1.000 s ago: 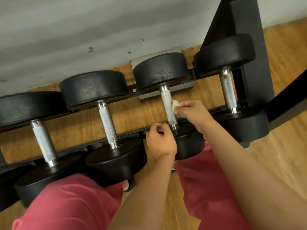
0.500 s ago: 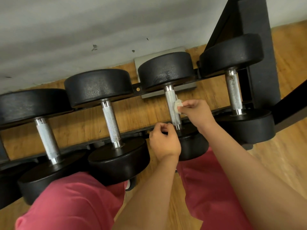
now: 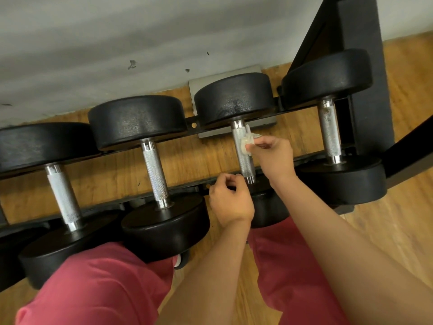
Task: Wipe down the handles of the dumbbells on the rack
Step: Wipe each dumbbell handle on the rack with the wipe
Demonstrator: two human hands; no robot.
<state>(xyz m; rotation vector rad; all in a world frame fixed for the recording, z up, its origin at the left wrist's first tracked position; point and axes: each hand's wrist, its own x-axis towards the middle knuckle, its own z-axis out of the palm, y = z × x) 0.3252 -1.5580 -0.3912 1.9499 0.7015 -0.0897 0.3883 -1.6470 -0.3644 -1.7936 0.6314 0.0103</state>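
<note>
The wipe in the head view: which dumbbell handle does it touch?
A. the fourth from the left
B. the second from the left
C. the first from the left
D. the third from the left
D: the right hand pinches the wipe against the upper part of the third handle from the left.

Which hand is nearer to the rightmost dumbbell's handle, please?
The right hand: it is left of the rightmost dumbbell's handle, pinching a white wipe against the neighbouring handle. The left hand is lower and farther left, near that neighbour's front end.
</note>
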